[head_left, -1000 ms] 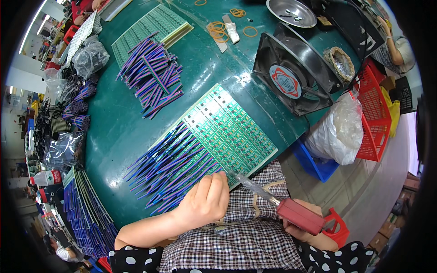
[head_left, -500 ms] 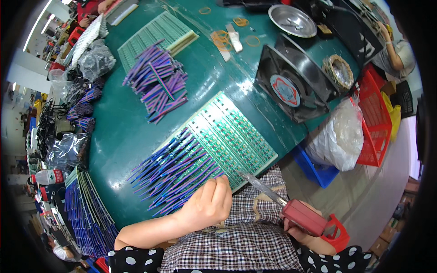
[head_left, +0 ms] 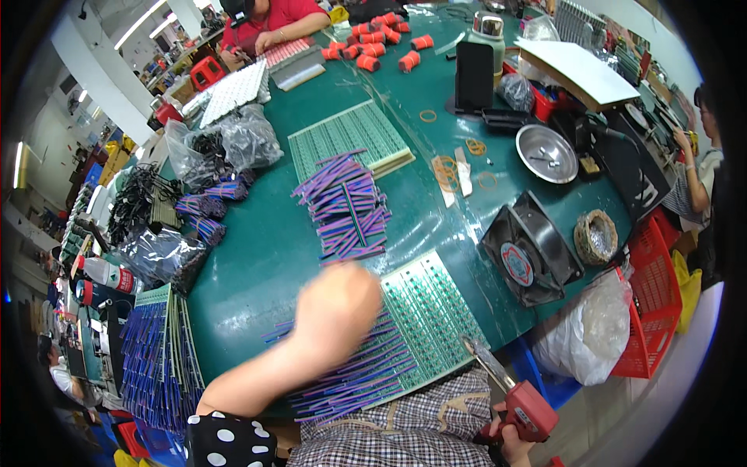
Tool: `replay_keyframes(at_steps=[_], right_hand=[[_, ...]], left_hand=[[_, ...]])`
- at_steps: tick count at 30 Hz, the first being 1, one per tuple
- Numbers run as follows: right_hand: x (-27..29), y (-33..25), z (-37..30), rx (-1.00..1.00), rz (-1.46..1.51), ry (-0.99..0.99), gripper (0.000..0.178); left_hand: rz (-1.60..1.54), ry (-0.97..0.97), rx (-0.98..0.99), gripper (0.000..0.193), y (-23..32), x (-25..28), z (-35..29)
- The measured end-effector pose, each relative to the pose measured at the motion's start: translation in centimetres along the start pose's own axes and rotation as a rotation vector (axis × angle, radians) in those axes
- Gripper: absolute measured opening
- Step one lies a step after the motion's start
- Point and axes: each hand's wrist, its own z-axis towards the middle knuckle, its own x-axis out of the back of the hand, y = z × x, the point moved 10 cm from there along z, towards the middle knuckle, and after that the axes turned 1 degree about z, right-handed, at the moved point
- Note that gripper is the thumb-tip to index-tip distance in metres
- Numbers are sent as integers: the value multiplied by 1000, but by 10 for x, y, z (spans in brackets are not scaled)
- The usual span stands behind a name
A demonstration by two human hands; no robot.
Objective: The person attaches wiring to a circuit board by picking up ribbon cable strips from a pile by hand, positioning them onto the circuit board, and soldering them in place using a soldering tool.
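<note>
My left hand (head_left: pixel 341 303), blurred, reaches over the near circuit-board panel to the front edge of a pile of cut purple-and-blue ribbon wires (head_left: pixel 348 214). Its fingers are smeared and turned away, so their grip does not show. Under that forearm, many wires (head_left: pixel 354 381) stick out from the left part of the green circuit-board panel (head_left: pixel 432 311); rows of pads on its right part are bare. In my right hand (head_left: pixel 510 442) is a red pistol-shaped soldering gun (head_left: pixel 531 412), its metal tip pointing at the panel's right edge.
Another panel stack (head_left: pixel 350 132) lies behind the pile. A black fan (head_left: pixel 533 249), steel bowl (head_left: pixel 547 153) and rosin-like ring dish (head_left: pixel 597 237) stand right. Wired boards (head_left: pixel 159 358) hang at the left edge. A co-worker's hand (head_left: pixel 272 37) works at the far side.
My left hand has moved forward from the near panel's wires to the loose pile. The soldering gun has drawn away to the panel's right edge. The view has tilted up, showing more far table.
</note>
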Motion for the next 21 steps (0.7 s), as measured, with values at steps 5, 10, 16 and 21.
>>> replay_keyframes(at_steps=[5,10,16,21], right_hand=[[-22,-5,9,41,-72,-41,42],[-22,-9,11,-6,-155,-85,47],[3,13,11,15,24,75,57],[-4,9,10,11,18,63,52]], left_hand=[[-124,45,409,23,-113,-16,55],[-37,-28,529,20,-135,-37,62],[-278,16,569,14,-143,-38,53],[-734,20,548,17,-159,-57,44]])
